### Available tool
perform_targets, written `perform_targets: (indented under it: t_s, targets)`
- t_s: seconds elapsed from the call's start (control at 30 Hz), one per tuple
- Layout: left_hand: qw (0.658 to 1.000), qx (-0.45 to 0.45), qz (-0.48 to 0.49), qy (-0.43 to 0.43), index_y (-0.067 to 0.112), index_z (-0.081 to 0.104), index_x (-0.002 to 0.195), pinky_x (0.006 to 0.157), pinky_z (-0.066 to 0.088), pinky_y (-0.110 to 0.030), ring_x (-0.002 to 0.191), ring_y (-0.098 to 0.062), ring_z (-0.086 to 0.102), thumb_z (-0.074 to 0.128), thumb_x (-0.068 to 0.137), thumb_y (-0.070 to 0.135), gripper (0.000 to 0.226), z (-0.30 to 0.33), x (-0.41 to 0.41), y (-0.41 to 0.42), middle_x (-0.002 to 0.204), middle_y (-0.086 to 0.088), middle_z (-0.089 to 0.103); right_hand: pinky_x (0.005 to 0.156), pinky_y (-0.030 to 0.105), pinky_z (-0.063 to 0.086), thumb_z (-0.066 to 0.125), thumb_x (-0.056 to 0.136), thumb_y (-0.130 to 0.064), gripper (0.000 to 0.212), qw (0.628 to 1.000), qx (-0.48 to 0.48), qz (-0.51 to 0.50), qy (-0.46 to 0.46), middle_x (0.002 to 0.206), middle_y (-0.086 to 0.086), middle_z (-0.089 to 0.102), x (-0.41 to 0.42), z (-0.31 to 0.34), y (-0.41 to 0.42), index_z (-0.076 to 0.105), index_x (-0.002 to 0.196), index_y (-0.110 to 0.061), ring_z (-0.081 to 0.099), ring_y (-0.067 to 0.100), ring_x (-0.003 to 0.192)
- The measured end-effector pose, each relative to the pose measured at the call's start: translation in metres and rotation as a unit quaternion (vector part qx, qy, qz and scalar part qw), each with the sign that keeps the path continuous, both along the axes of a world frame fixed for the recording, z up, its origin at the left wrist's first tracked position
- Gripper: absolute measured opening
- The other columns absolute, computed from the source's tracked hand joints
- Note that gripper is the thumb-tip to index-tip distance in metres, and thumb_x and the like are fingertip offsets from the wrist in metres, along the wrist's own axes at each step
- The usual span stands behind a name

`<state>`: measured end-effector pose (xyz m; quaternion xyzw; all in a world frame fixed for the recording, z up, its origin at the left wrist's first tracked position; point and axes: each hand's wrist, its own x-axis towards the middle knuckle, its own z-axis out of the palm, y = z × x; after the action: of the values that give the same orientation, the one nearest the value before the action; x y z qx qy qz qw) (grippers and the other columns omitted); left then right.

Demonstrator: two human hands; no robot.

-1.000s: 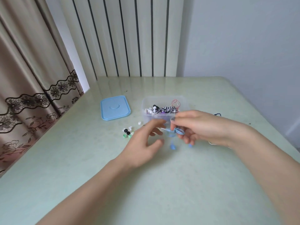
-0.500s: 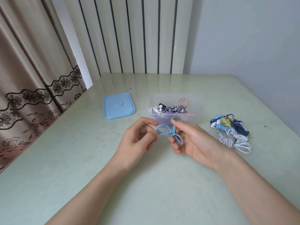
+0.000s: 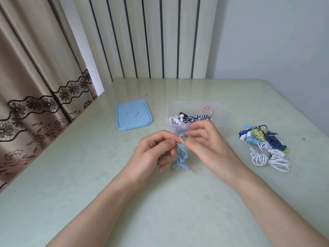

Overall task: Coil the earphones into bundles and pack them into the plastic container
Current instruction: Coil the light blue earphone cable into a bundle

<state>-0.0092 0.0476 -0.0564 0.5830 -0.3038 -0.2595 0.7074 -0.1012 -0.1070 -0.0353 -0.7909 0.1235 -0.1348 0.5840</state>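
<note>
Both hands meet just in front of the clear plastic container. My left hand pinches a light blue earphone cable, whose loops and plug hang down below the fingers. My right hand grips the upper end of the same cable with thumb and fingertips. Inside the container lie coiled earphones: white buds, a black-and-white striped bundle and a thin red cable. A heap of loose earphones, white, blue, navy and yellow, lies on the table to the right.
The container's light blue lid lies flat to the left of it. The pale green table ends at a curtain on the left, a radiator at the back and a wall on the right.
The blue cable has been gathered tighter; its loops now hang below my left fingers. My right hand has shifted up to pinch the cable's top. The view has tilted slightly.
</note>
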Motion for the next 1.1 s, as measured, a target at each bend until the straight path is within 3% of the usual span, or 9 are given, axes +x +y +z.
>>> perform_targets:
  t_s: [0.1, 0.17, 0.27, 0.47, 0.57, 0.67, 0.77, 0.97, 1.1]
  targets:
    - [1.000, -0.004, -0.008, 0.023, 0.010, 0.069, 0.092, 0.044, 0.037, -0.022, 0.047, -0.012, 0.039, 0.049, 0.103, 0.003, 0.024, 0.001, 0.000, -0.001, 0.067, -0.002, 0.052, 0.089, 0.019, 0.049, 0.062, 0.095, -0.021, 0.022, 0.995, 0.068, 0.070, -0.036, 0.103, 0.002, 0.073, 0.002, -0.003, 0.007, 0.055, 0.116, -0.016, 0.069, 0.012, 0.101]
    - [1.000, 0.005, -0.007, 0.009, 0.008, 0.068, 0.097, 0.046, 0.041, -0.024, 0.049, -0.014, 0.044, 0.052, 0.103, 0.005, 0.017, 0.000, 0.002, -0.001, 0.066, -0.003, 0.053, 0.084, 0.027, 0.054, 0.061, 0.097, -0.014, 0.017, 0.992, 0.085, 0.080, -0.047, 0.092, 0.009, 0.074, 0.004, -0.009, 0.011, 0.056, 0.112, -0.008, 0.072, 0.021, 0.087]
    - [0.999, 0.030, -0.009, -0.020, 0.011, 0.067, 0.101, 0.049, 0.044, -0.025, 0.053, -0.016, 0.048, 0.058, 0.095, 0.016, 0.012, -0.003, 0.008, 0.002, 0.068, -0.003, 0.057, 0.066, 0.030, 0.054, 0.054, 0.097, -0.001, 0.013, 0.981, 0.175, 0.068, -0.038, 0.072, 0.005, 0.069, 0.006, -0.015, 0.016, 0.055, 0.110, 0.002, 0.064, 0.016, 0.060]
    - [0.997, 0.065, -0.015, -0.047, 0.008, 0.064, 0.104, 0.057, 0.048, -0.028, 0.060, -0.021, 0.051, 0.059, 0.085, 0.010, 0.020, -0.004, 0.014, 0.007, 0.072, -0.008, 0.058, 0.065, 0.035, 0.056, 0.045, 0.094, 0.003, 0.016, 0.953, 0.293, 0.075, 0.014, 0.071, 0.015, 0.057, 0.006, -0.017, 0.010, 0.057, 0.105, 0.002, 0.062, 0.031, 0.060]
    - [0.997, 0.056, -0.013, -0.046, 0.006, 0.062, 0.100, 0.059, 0.050, -0.028, 0.062, -0.019, 0.053, 0.059, 0.084, 0.006, 0.016, -0.005, 0.017, 0.008, 0.078, -0.014, 0.060, 0.057, 0.034, 0.051, 0.041, 0.091, 0.004, 0.021, 0.943, 0.324, 0.072, 0.020, 0.069, 0.014, 0.053, 0.007, -0.018, 0.007, 0.059, 0.103, -0.001, 0.049, 0.023, 0.050]
    - [0.995, 0.055, -0.012, -0.085, 0.002, 0.061, 0.098, 0.063, 0.052, -0.029, 0.067, -0.019, 0.058, 0.061, 0.093, -0.002, 0.006, -0.007, 0.015, 0.008, 0.081, -0.009, 0.067, 0.044, 0.026, 0.035, 0.043, 0.091, 0.001, 0.024, 0.945, 0.320, 0.067, 0.023, 0.075, 0.013, 0.056, 0.009, -0.019, 0.005, 0.059, 0.108, 0.006, 0.031, 0.015, 0.044]
    - [0.991, 0.063, -0.005, -0.120, 0.001, 0.063, 0.100, 0.067, 0.052, -0.030, 0.071, -0.020, 0.059, 0.062, 0.096, -0.005, 0.008, -0.009, 0.013, 0.007, 0.085, -0.007, 0.070, 0.041, 0.023, 0.022, 0.052, 0.094, -0.006, 0.019, 0.958, 0.277, 0.072, 0.020, 0.076, 0.009, 0.057, 0.008, -0.019, 0.004, 0.061, 0.109, 0.004, 0.022, 0.011, 0.042]
    - [0.989, 0.059, 0.010, -0.133, 0.007, 0.063, 0.107, 0.074, 0.054, -0.033, 0.075, -0.024, 0.065, 0.067, 0.090, 0.006, 0.018, -0.008, 0.013, 0.007, 0.094, -0.011, 0.067, 0.039, 0.022, 0.019, 0.061, 0.094, -0.008, 0.016, 0.971, 0.234, 0.051, 0.009, 0.073, 0.005, 0.065, 0.008, -0.023, 0.004, 0.067, 0.108, -0.006, 0.017, 0.011, 0.043]
    - [0.989, 0.068, 0.063, -0.113, 0.005, 0.060, 0.105, 0.072, 0.059, -0.035, 0.076, -0.029, 0.069, 0.043, 0.089, 0.005, 0.023, -0.002, 0.019, 0.014, 0.096, -0.009, 0.065, 0.038, 0.021, 0.019, 0.054, 0.097, -0.005, 0.020, 0.971, 0.237, 0.038, 0.004, 0.075, 0.005, 0.065, 0.007, -0.023, 0.005, 0.072, 0.105, -0.009, 0.018, 0.011, 0.042]
